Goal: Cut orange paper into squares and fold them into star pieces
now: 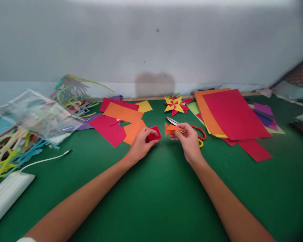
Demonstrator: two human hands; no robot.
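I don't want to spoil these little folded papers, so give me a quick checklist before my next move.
1. Red piece held: ok, in the left hand.
2. Orange piece held: ok, in the right hand.
3. Pieces apart: ok, a gap shows between them.
4. Scissors well away from the right hand: not ok, they lie close by, partly hidden by it; whether they touch it, I can't tell.
5. Star away from both hands: ok, it sits farther back near the wall.
6. Creases crisp: cannot tell, too small to see.
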